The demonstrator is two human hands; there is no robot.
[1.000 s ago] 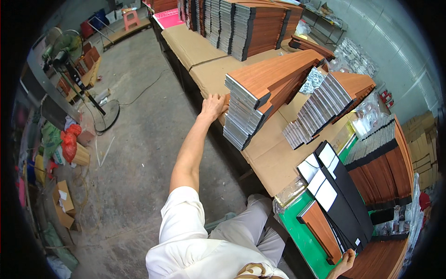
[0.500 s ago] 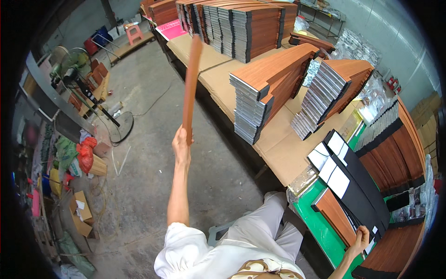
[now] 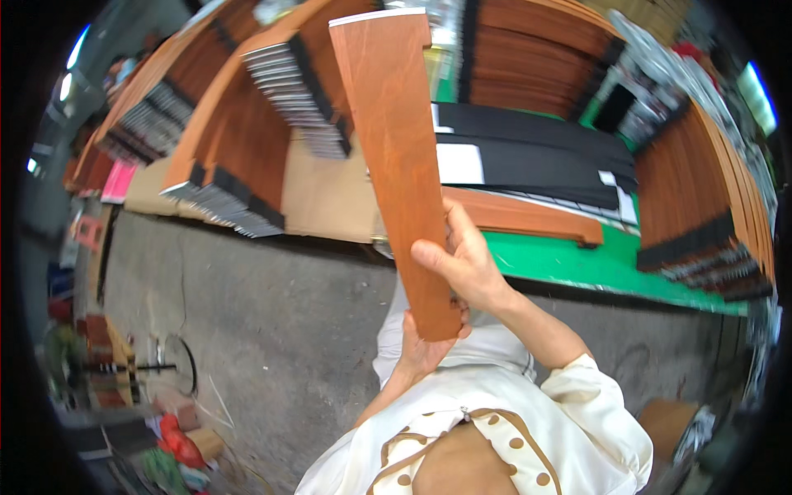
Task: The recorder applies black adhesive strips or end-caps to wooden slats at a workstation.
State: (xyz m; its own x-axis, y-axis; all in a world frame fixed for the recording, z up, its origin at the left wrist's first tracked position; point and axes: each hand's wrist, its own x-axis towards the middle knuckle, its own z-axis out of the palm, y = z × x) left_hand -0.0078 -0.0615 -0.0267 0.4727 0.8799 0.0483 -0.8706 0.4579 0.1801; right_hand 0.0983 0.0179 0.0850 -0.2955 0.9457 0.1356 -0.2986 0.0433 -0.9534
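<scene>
A long reddish-brown wood-grain panel (image 3: 396, 148) stands up in front of my chest, its pale far edge wider than the near end. My left hand (image 3: 425, 348) grips the near end from below. Higher up, my right hand (image 3: 469, 260) is closed on the right edge, thumb across the face and fingers behind. Beyond my right hand, a second wood-grain panel (image 3: 528, 218) lies flat on the green table surface (image 3: 553, 262). Flat black strips (image 3: 536, 157) lie behind it, with a white sheet (image 3: 459, 163) on them.
Stacked wood-grain panels (image 3: 239, 132) line the table on the left, on brown cardboard (image 3: 326, 198). More stacks stand at the back (image 3: 536, 58) and at the right (image 3: 689, 190). On the floor at lower left are a fan (image 3: 177, 365) and red plastic bags (image 3: 177, 441).
My view has swung right toward the table. The panel came from out at my left to before my chest. My right hand left the table and closed on it too.
</scene>
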